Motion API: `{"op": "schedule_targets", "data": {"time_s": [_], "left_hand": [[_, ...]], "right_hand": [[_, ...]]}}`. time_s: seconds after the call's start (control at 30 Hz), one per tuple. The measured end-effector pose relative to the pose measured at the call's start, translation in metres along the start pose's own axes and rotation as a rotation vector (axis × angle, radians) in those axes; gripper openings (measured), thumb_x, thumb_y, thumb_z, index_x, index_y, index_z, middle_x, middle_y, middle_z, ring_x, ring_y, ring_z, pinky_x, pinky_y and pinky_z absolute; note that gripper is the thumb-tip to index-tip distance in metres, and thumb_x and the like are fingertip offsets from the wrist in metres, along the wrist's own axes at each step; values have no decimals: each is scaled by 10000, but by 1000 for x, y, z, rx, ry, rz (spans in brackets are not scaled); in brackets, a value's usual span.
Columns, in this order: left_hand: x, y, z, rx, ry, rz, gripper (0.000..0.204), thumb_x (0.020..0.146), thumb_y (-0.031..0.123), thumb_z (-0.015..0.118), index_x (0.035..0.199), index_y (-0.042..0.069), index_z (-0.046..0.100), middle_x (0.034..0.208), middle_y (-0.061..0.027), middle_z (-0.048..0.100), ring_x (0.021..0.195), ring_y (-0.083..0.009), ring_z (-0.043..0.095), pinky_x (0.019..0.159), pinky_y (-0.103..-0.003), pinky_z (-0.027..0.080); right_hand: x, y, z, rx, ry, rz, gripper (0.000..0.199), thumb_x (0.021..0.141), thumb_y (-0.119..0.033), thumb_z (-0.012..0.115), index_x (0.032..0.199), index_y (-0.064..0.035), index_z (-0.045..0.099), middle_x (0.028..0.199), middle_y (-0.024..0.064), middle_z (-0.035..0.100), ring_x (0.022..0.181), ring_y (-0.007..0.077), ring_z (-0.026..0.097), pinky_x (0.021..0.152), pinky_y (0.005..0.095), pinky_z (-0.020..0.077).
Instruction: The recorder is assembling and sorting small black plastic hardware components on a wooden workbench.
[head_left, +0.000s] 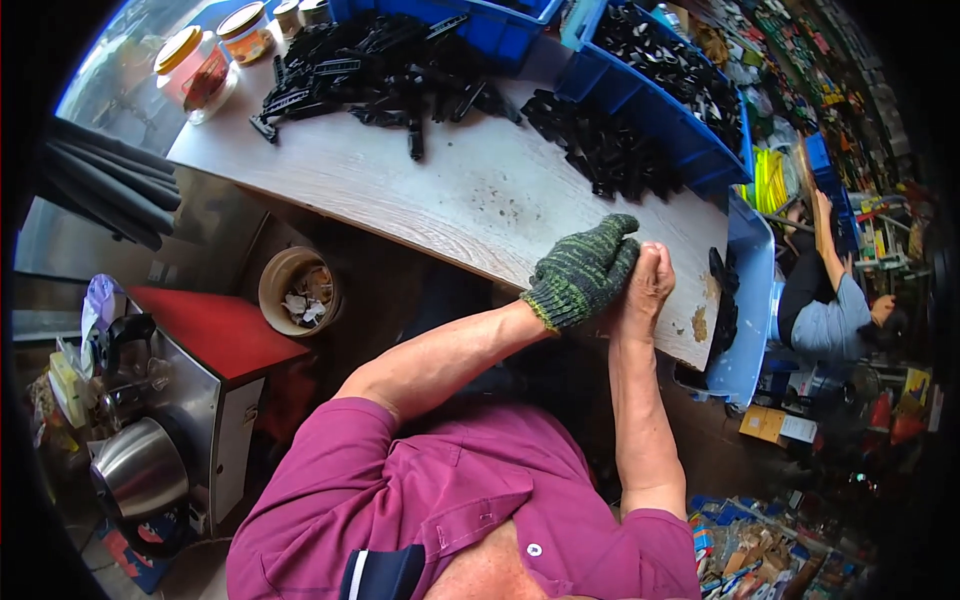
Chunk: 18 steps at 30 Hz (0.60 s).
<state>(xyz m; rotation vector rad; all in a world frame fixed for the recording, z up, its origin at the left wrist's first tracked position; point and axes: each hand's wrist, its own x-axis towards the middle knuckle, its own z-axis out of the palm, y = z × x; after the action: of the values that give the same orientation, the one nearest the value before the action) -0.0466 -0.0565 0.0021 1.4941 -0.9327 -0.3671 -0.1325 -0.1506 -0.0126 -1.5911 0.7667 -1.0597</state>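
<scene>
My left hand (584, 272) wears a dark green and black knitted glove, its fingers closed. Pressed against it is my bare right hand (648, 283), with its fingers curled in. Both are together above the front right part of the pale wood-grain table (400, 190). Whatever lies between them is hidden. Just beyond my hands is a heap of small black plastic parts (605, 150). A larger pile of long black plastic parts (360, 75) covers the far left of the table.
Blue bins (650, 120) of black parts stand along the far edge. A light blue bin (752, 295) adjoins the right end. Lidded jars (190, 75) occupy the far left corner. Below are a bucket (272, 290) with scraps and a red-topped cabinet (215, 325). Another person (830, 310) is at right.
</scene>
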Motion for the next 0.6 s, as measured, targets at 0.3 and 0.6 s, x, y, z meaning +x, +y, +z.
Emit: {"op": "schedule_targets", "data": {"time_s": [0.3,0.6], "left_hand": [[-4,-5,-4,-28,-14,2,329,984,212,567,1278,66,553,959,-211,691,829,-379,684,711,-449,530],[3,-19,-13,-458,-135,-88,229,955,114,643,1151,2,610,1034,-110,664,899,-180,645,782,-324,521]], "right_hand": [[-6,-19,9,47,-84,-33,253,985,-191,559,756,-97,507,639,-69,443,576,40,407,530,227,353],[-12,-19,-2,216,-131,108,145,965,-266,599,941,-125,618,757,-92,477,674,29,412,603,207,330]]}}
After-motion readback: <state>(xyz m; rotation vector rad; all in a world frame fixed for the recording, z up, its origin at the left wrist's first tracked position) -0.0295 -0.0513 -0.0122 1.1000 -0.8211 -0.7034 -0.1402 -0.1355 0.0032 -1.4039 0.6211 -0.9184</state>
